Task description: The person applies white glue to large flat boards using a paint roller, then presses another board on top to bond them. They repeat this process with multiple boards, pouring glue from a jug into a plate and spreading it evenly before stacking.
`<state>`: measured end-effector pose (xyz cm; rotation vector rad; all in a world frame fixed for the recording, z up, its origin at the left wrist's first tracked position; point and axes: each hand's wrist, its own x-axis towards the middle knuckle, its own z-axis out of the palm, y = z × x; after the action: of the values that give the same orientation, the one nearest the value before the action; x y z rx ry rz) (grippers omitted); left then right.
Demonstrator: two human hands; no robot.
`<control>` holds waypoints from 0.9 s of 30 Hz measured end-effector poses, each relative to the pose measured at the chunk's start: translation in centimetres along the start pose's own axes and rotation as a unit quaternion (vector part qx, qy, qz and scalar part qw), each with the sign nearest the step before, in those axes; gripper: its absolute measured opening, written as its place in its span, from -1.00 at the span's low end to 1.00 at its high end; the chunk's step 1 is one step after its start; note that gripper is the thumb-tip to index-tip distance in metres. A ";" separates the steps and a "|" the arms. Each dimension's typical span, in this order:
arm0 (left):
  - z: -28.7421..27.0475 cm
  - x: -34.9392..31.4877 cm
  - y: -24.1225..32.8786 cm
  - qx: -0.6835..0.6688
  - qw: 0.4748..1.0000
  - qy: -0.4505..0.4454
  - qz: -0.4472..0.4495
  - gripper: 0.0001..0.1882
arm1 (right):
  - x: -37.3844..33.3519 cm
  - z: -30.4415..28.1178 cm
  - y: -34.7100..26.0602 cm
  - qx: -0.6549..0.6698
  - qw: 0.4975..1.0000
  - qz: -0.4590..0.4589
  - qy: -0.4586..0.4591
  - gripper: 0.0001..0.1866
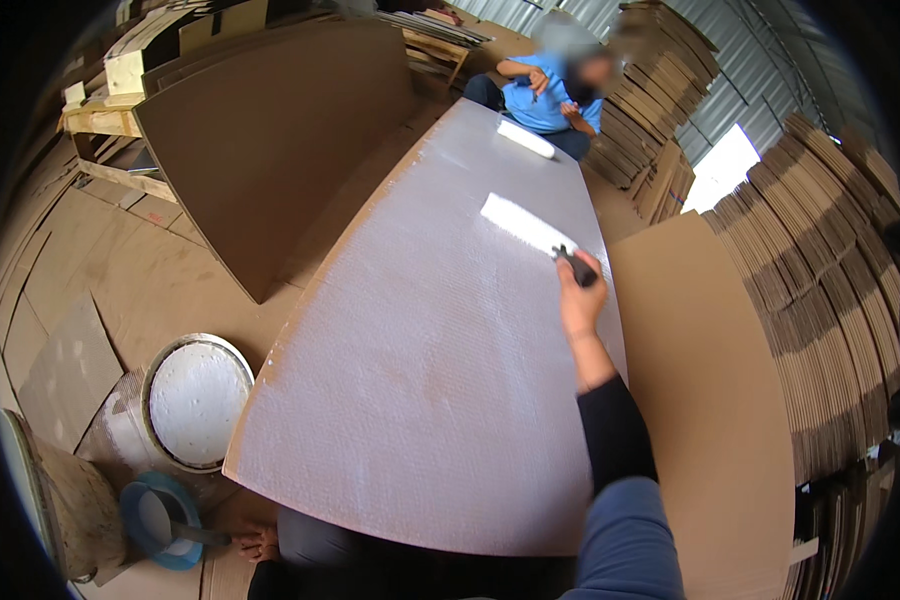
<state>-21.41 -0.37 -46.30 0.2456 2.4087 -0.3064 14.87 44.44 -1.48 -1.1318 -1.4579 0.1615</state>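
Observation:
My right hand (582, 296) is closed around the black handle of a wide white brush or roller (525, 224). Its long white head rests on a large cardboard sheet (400, 380) coated with a thin, wet-looking whitish film. Bare brown cardboard shows along the sheet's left edge. Low at the left, my left hand (257, 544) has its fingers curled at the end of a dark handle (202, 535). That handle reaches into a blue basin (130, 500) with white liquid inside; the tool's other end is hard to make out.
Across the sheet, a person in a blue shirt (530, 105) sits behind a second white roller or brush (525, 140). A round bucket of white liquid (198, 405) and a stained drum (75, 500) stand at left. Brown boards (270, 140) lean beyond; cardboard stacks (820, 290) rise at right.

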 end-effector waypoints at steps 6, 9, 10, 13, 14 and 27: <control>-0.1 -0.5 0.2 0.019 1.000 -0.005 -0.015 -0.28 | 4.8 7.3 3.2 -0.102 0.995 0.009 0.020 -0.67; 0.1 -0.1 -0.2 0.036 0.999 0.004 -0.018 -0.26 | 1.1 2.4 0.1 -0.052 0.998 -0.022 -0.039 -0.68; 0.1 0.1 -0.3 0.040 0.999 0.010 -0.018 -0.25 | -0.8 -0.6 -1.4 -0.028 0.996 -0.034 -0.076 -0.69; 0.6 1.0 -0.8 0.059 0.998 0.028 -0.016 -0.23 | -7.6 -12.3 -7.7 -0.082 0.981 -0.023 -0.174 -0.70; 0.8 1.4 -1.0 0.067 0.997 0.037 -0.017 -0.23 | -9.8 -16.0 -10.0 -0.096 0.977 -0.004 -0.189 -0.68; 12.8 7.3 0.3 0.293 0.927 0.137 -0.187 -0.13 | -18.2 -25.0 -17.7 0.023 0.994 -0.001 -0.104 -0.76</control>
<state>-18.88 -2.99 -60.60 0.0890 2.5693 -1.2483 22.43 10.20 4.70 -1.1011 -1.6317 0.3181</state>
